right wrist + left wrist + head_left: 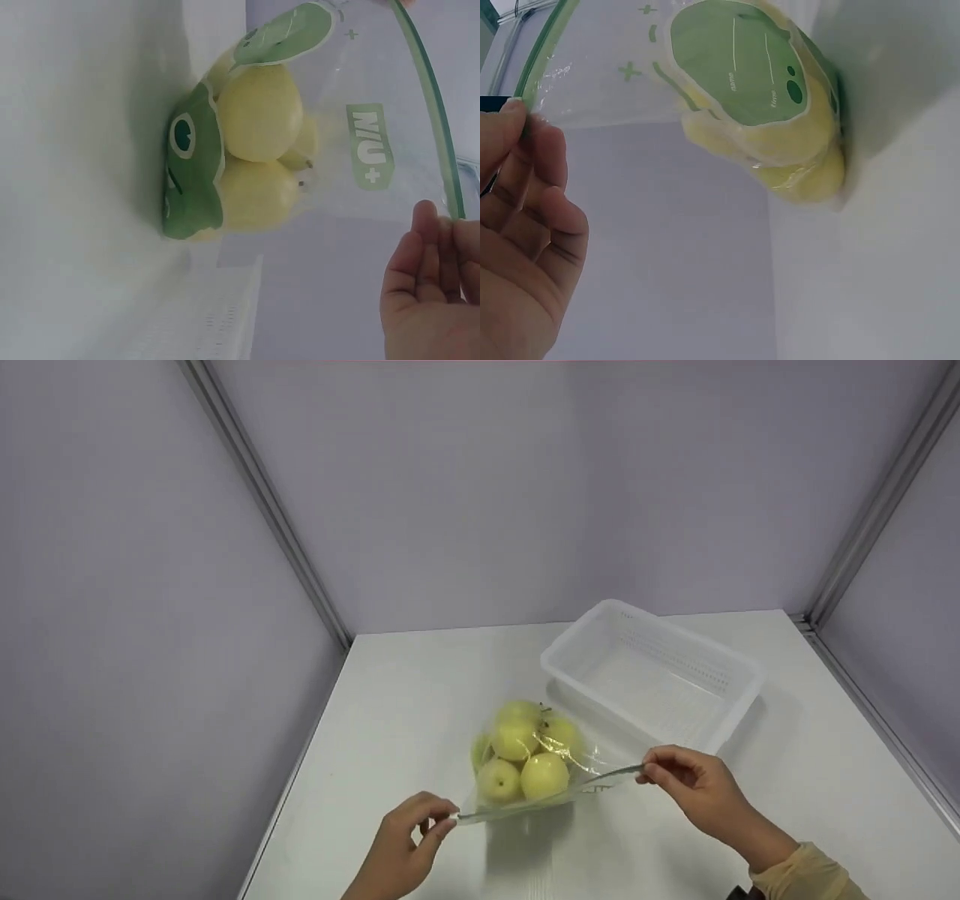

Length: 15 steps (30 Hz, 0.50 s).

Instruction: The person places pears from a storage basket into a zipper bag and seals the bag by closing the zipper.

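Note:
A clear zip bag [517,811] with green printing holds several round yellow-green fruits [517,739], some with dark stems showing. My left hand [405,840] pinches the left end of its green zip strip between thumb and fingertips. At the opposite end, my right hand [701,795] pinches the strip the same way. Between the two hands the strip stretches in a nearly straight line, slanting up to the right. The fruits bunch in the bag's bottom, low over the table. A green label [742,67] faces the left wrist view, and a green patch with letters [369,146] shows in the right.
Behind and right of the bag, a white plastic basket [544,660] with slotted sides stands at an angle on the white table [405,690]. Grey panels [465,495] rise at the back and both sides, joined by metal corner posts [262,495].

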Each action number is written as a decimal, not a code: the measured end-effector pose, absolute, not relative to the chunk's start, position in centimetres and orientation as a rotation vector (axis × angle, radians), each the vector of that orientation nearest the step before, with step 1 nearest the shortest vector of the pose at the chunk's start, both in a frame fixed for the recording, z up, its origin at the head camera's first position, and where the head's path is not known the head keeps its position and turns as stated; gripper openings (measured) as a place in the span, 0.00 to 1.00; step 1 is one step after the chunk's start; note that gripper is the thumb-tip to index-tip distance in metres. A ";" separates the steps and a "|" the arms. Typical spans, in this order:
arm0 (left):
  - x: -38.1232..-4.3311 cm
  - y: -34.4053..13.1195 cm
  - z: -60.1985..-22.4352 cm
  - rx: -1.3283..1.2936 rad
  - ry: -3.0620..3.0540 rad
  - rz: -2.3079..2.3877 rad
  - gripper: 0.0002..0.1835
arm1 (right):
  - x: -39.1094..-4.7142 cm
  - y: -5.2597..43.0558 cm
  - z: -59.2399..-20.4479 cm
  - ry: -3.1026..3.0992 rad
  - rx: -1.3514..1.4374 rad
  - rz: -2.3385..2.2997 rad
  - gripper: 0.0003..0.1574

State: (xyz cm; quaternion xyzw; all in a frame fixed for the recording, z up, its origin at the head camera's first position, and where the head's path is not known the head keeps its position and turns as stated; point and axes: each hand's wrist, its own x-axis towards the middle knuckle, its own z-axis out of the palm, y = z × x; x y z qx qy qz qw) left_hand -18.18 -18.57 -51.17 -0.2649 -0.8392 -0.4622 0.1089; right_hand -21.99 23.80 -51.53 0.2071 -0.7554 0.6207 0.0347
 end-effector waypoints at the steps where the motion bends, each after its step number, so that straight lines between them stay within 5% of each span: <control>1: -17.9 -18.6 -51.4 -0.788 -2.489 -1.388 0.07 | -21.7 24.0 -51.9 -2.331 0.639 1.915 0.09; 15: -17.6 -18.6 -54.8 -0.755 -2.709 -1.594 0.07 | -20.1 25.5 -56.0 -2.456 0.591 1.987 0.10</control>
